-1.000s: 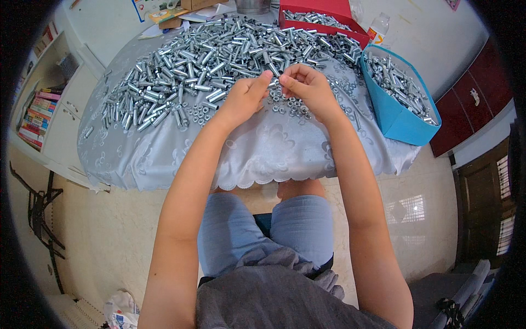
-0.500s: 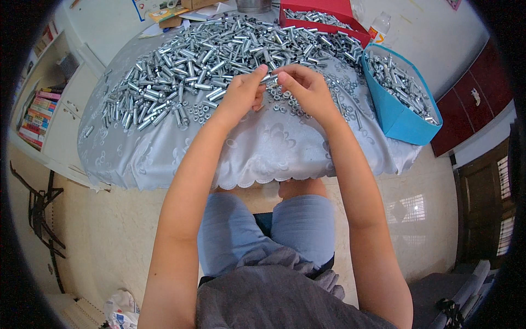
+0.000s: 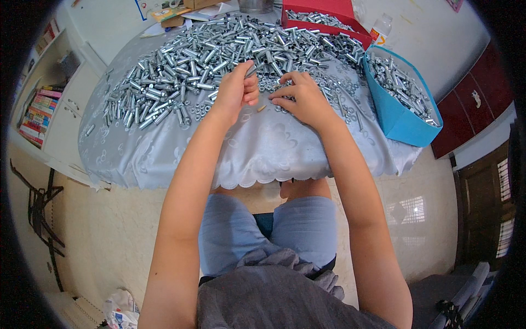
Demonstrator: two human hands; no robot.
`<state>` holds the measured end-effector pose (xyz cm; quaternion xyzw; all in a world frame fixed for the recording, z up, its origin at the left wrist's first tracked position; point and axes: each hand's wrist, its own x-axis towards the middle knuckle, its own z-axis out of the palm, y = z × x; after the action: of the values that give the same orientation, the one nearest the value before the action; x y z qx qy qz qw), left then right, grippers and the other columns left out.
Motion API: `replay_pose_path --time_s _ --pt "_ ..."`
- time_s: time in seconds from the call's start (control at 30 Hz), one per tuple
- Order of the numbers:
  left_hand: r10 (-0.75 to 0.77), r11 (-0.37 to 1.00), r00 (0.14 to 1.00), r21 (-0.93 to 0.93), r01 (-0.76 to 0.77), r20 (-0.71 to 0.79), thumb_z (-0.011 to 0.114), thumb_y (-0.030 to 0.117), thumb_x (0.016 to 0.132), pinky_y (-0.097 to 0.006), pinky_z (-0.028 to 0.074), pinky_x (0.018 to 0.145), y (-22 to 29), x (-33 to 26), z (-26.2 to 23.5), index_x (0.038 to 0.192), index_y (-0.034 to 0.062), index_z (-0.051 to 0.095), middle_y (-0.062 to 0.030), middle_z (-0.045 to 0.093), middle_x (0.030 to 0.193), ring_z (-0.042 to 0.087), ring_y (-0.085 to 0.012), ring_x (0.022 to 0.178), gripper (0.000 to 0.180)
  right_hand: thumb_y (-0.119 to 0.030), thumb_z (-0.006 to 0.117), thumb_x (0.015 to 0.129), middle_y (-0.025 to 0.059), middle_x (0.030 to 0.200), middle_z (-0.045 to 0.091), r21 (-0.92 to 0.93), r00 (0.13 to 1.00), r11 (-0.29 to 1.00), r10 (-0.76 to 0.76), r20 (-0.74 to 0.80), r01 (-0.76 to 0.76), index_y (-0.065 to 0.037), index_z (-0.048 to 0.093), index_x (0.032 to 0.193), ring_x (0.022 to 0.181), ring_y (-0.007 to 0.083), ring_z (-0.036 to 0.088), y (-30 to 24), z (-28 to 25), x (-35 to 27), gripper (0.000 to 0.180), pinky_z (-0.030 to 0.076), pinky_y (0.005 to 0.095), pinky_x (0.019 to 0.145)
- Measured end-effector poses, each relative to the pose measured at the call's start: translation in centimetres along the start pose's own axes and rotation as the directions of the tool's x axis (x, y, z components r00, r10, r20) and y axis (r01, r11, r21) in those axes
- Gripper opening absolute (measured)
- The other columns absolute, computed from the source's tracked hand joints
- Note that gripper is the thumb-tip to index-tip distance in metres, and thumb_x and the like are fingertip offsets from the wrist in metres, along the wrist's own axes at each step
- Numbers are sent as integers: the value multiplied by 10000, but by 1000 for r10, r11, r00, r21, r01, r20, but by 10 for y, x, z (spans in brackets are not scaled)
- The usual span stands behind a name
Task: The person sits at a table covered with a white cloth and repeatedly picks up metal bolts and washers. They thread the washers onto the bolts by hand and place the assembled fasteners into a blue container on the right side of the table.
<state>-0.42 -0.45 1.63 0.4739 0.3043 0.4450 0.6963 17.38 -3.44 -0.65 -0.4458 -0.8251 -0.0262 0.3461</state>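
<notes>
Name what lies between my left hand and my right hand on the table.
In the head view, a small tan piece lies on the silvery tablecloth between left hand and right hand, with small metal nuts just beyond it.

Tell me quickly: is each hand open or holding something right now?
Left hand: closed, holding a silver metal sleeve.
Right hand: open, by the small nuts; whether it touches any can't be told.
</notes>
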Motion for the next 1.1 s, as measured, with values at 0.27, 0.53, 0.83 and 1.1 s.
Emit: replay_pose_path --time_s 0.27,0.53,0.83,1.1 --pt "-39 997 998 71 42 -47 379 360 862 -247 259 414 -1 0 1 520 156 229 39 201 481 242 -90 404 426 -143 636 713 64 881 554 56 999 998 -33 -32 35 -64 602 825 829 215 501 1 1 4 142 404 311 774" --pt "-77 970 997 231 79 -20 426 395 860 -247 269 419 -8 0 6 533 159 264 54 243 489 267 -75 412 435 -72 585 802 2 788 563 855 939 468 340 60 -224 -4 544 879 720 59 517 -6 -7 14 111 420 186 649" --pt "-98 968 994 226 106 -47 458 399 856 -240 261 422 -7 -2 9 553 156 290 58 256 500 261 -66 417 423 -73 578 808 14 804 575 870 933 432 352 79 -237 1 554 883 730 67 526 -8 -10 14 109 428 194 653" --pt "-98 970 995 223 93 11 476 391 853 -239 261 419 -5 -5 10 570 151 312 57 277 506 268 -63 415 406 -126 596 806 1 744 567 859 915 402 368 166 -317 -14 570 874 671 61 505 -8 -11 13 134 404 191 602"
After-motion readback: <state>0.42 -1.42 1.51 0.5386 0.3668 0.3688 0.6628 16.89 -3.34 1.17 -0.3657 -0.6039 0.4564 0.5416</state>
